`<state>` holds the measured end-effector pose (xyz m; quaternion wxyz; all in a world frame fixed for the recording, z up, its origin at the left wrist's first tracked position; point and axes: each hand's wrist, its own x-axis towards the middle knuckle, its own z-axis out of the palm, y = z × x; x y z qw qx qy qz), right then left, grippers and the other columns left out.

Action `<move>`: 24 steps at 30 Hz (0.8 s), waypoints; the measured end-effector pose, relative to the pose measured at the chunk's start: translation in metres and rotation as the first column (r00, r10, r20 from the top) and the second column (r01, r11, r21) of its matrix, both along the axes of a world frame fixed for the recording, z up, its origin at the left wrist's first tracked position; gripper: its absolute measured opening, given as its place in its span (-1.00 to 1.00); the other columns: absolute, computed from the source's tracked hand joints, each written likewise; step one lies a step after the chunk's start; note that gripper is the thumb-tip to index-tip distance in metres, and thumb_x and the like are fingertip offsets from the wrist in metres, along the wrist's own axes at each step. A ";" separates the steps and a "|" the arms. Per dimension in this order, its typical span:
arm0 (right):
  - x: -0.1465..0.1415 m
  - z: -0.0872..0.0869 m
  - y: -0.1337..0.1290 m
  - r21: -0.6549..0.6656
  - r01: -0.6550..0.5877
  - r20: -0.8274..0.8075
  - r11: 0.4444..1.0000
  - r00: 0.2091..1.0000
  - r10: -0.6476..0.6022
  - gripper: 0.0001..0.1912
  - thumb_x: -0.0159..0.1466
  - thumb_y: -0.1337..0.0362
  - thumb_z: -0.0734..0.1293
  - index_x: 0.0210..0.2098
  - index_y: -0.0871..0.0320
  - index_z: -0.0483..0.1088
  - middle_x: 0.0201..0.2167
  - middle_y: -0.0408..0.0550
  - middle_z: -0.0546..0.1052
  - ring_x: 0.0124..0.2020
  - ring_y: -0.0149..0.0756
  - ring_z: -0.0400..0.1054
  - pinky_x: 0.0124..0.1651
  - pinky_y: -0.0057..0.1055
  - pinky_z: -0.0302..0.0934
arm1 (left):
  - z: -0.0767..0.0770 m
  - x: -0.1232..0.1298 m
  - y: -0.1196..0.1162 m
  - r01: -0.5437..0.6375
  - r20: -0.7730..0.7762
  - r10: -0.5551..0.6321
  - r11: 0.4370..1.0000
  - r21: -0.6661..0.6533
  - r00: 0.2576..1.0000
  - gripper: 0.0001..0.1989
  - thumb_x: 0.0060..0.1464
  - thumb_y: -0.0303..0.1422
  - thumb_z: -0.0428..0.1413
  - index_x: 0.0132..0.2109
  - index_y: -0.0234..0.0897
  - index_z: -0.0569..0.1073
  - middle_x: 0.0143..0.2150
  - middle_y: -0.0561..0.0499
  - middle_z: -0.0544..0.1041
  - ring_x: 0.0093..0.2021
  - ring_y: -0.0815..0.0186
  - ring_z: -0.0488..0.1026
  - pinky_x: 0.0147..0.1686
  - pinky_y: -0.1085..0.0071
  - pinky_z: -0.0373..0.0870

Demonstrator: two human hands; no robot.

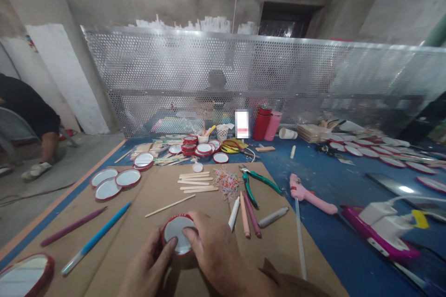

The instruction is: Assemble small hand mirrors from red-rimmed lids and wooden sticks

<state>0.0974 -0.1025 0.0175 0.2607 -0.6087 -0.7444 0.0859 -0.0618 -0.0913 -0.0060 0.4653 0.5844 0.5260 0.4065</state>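
Between my two hands is a round, shallow jar lid point(178, 232) with a red rim and a whitish inner face turned up toward me. My left hand point(153, 260) grips its left edge, the thumb lying on the inner face. My right hand point(218, 250) holds the opposite edge, its thumb pressed on the face near the right side. The lid is held just above a brown cardboard sheet point(118, 241). Beyond it lie several flat wooden craft sticks point(197, 182), a thin wooden stick point(170, 206) and a heap of small coloured rubber bands point(227, 183).
Green-handled pliers point(258, 183), several markers point(245, 216) and a pink glue gun point(310, 197) lie to the right, near a purple power strip point(379, 236). More lids point(127, 177) and a blue pen point(97, 236) lie left. Red and pink bottles point(263, 123) stand before a perforated metal panel point(195, 65).
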 end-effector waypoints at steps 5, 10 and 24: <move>-0.003 0.002 0.003 -0.020 0.037 0.103 0.999 0.994 -0.035 -0.71 0.26 0.33 0.33 -0.02 0.03 0.43 -0.28 -0.11 0.65 -0.35 -0.21 0.56 -0.45 -0.45 0.19 | -0.009 -0.004 0.001 0.014 0.036 -0.013 1.000 -0.025 0.999 -0.55 -0.08 -0.01 0.20 -0.16 -0.26 0.50 -0.17 -0.10 0.59 -0.14 0.10 0.52 -0.13 0.33 0.48; 0.002 0.008 0.001 -0.076 -0.010 0.145 0.997 0.989 0.021 -0.83 0.34 0.28 0.25 -0.14 0.09 0.46 -0.36 -0.09 0.64 -0.39 -0.23 0.55 -0.48 -0.44 0.09 | -0.015 -0.007 0.003 0.008 0.126 -0.003 0.999 -0.046 0.992 -0.53 -0.09 -0.04 0.24 -0.11 -0.26 0.45 -0.16 -0.08 0.57 -0.14 0.13 0.51 -0.15 0.33 0.48; 0.004 -0.002 -0.005 0.116 -0.029 -0.142 0.993 0.989 0.045 -0.84 0.31 0.32 0.22 -0.18 0.11 0.41 -0.39 -0.14 0.61 -0.37 -0.27 0.52 -0.40 -0.45 0.09 | 0.006 0.012 -0.013 -0.129 0.194 0.150 0.985 -0.118 0.969 -0.47 -0.13 0.04 0.24 -0.12 -0.24 0.41 -0.25 0.00 0.54 -0.28 0.23 0.49 -0.22 0.37 0.46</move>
